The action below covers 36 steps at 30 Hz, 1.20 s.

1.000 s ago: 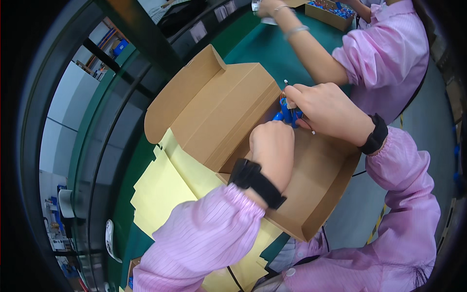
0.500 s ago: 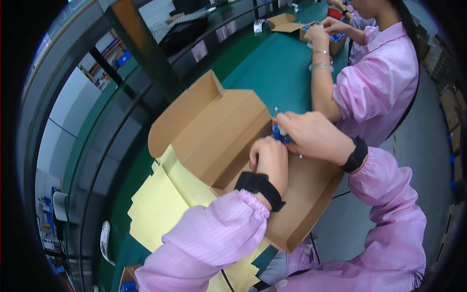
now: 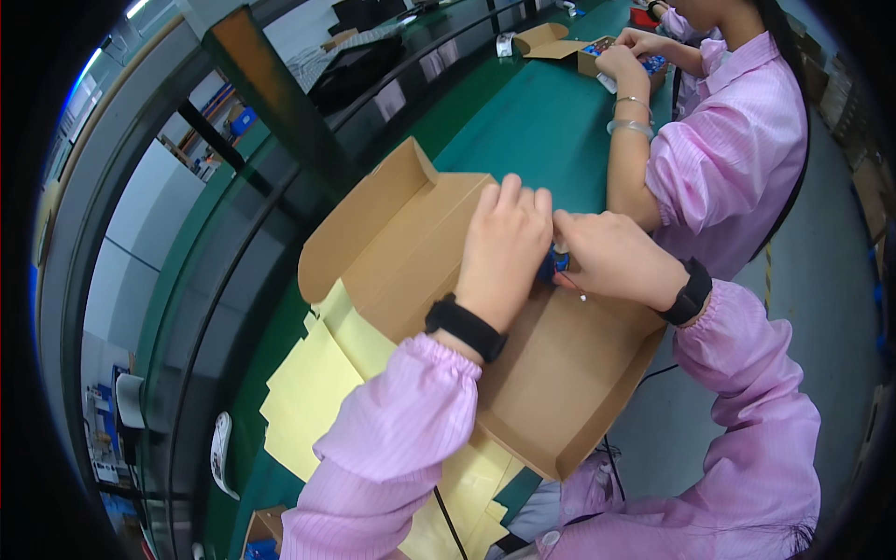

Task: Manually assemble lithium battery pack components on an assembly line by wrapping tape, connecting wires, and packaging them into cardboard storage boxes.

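Note:
An open brown cardboard box [image 3: 569,373] lies at a slant in front of me. Over its far end my right hand [image 3: 621,261] pinches a small blue part [image 3: 553,265], from which a thin wire with a white tip hangs. Close beside it, my left hand [image 3: 509,243] is raised with its back toward me and its fingers bent over. Those fingertips are hidden, so whatever they hold cannot be made out. The blue part is mostly covered by both hands.
Yellow sheets [image 3: 313,401] lie left of the box and partly under it, on a green table [image 3: 523,121]. A co-worker in a pink sleeve [image 3: 728,131] handles blue parts over another carton [image 3: 588,62]. A small box [image 3: 261,527] with blue contents stands at lower left.
My left hand has risen and moved away from me, from inside the box to its far edge. My right hand stays close by with the blue part, whose wire now shows.

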Motion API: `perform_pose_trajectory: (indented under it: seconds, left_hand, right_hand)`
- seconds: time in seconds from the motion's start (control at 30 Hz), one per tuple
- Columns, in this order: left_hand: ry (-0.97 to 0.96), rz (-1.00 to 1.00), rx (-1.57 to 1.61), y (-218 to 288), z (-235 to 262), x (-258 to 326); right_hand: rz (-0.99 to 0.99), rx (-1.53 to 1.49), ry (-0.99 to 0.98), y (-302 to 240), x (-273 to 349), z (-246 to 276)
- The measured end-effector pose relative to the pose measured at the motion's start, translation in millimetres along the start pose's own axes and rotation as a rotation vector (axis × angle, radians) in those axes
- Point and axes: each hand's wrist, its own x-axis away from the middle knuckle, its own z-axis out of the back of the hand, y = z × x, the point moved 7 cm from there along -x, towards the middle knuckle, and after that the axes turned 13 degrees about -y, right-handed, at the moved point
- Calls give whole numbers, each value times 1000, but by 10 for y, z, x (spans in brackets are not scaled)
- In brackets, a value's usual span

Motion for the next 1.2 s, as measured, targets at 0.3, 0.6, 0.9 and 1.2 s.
perform_pose_trajectory:
  seconds: [0.3,0.6,0.9,1.2]
  left_hand:
    - [-172,94,220,-52,-43,54]
    - [-173,115,600,-83,17,270]
    - [45,323,545,-533,1266,1075]
    - [-260,924,558,-124,2000,3357]
  right_hand:
    - [-115,124,70,60,37,4]
    - [-139,157,-3,-29,168,-11]
    - [-128,34,453,-570,910,718]
    - [645,-306,-322,-2553,1261,-125]
